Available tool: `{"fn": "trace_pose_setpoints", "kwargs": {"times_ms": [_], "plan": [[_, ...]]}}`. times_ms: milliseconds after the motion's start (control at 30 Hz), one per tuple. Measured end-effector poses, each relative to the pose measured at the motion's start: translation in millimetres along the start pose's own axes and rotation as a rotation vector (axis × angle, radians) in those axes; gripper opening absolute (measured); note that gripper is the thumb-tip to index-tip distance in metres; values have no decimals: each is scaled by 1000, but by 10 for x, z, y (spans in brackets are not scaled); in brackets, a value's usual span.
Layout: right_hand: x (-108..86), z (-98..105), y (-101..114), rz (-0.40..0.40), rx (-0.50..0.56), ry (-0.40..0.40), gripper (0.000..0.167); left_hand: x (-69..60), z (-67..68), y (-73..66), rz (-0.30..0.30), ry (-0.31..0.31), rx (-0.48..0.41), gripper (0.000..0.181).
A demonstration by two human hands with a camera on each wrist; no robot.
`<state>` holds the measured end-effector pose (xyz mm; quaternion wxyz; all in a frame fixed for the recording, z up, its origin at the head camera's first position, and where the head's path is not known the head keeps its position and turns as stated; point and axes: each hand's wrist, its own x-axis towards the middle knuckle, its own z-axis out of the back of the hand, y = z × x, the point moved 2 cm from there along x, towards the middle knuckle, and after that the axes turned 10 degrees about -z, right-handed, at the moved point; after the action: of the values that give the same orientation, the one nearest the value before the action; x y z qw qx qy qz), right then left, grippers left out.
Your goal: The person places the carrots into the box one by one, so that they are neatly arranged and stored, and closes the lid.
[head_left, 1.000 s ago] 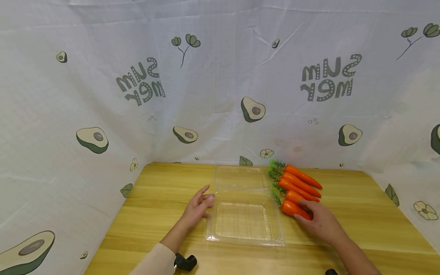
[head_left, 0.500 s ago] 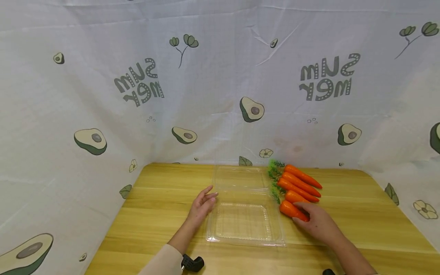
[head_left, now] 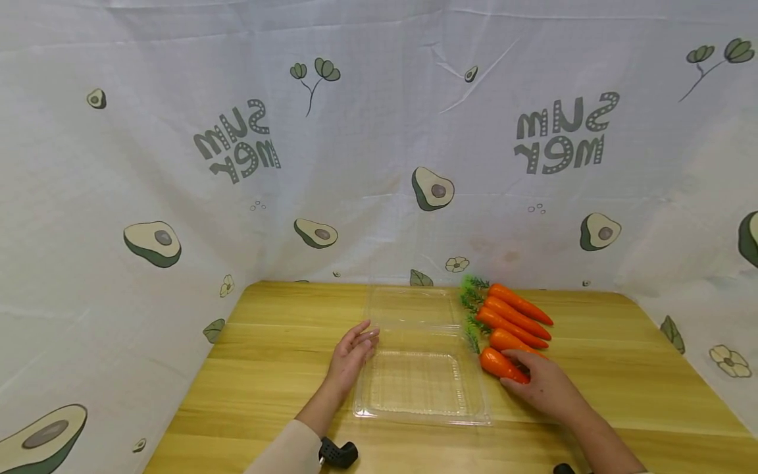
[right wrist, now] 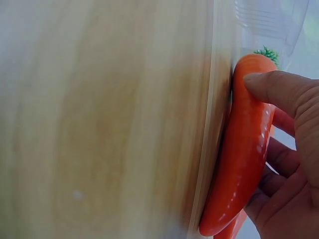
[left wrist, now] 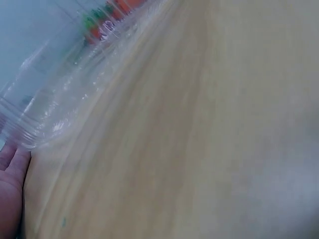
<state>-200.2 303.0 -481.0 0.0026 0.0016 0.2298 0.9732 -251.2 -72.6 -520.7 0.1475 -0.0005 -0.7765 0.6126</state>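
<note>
A clear plastic clamshell box (head_left: pixel 423 417) lies unfolded on the wooden table, its lid (head_left: pixel 414 306) towards the back. My left hand (head_left: pixel 351 359) is at the box's left edge with loosely bent fingers; in the left wrist view its fingers (left wrist: pixel 19 162) meet the box wall (left wrist: pixel 55 117). To the right of the box, my right hand (head_left: pixel 547 388) grips the nearest orange carrot (head_left: pixel 496 364) between thumb and fingers. The right wrist view shows the thumb on the thick end of this carrot (right wrist: pixel 244 144), which lies along the tabletop.
Several more carrots (head_left: pixel 515 316) with green tops (head_left: pixel 470 296) lie in a row behind the gripped one, beside the box. A white cloth (head_left: pixel 367 151) printed with avocados hangs around the table's back and sides. Bare wood (head_left: pixel 628 368) extends to the right.
My left hand has moved right and slightly forward to the box's edge. My right hand has drawn the nearest carrot a little left, away from its neighbour.
</note>
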Motion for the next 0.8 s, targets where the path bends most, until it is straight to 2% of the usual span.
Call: {"fn": "trace_pose_setpoints", "kwargs": {"times_ms": [167, 433, 800], "plan": [[-1, 13, 1, -12, -8, 9, 57, -7, 13, -2, 1, 16, -1, 55], [-8, 124, -32, -75, -1, 30, 59, -4, 29, 11, 2, 42, 4, 58], [-33, 278, -55, -86, 25, -10, 61, -24, 44, 13, -17, 32, 7, 56]]}}
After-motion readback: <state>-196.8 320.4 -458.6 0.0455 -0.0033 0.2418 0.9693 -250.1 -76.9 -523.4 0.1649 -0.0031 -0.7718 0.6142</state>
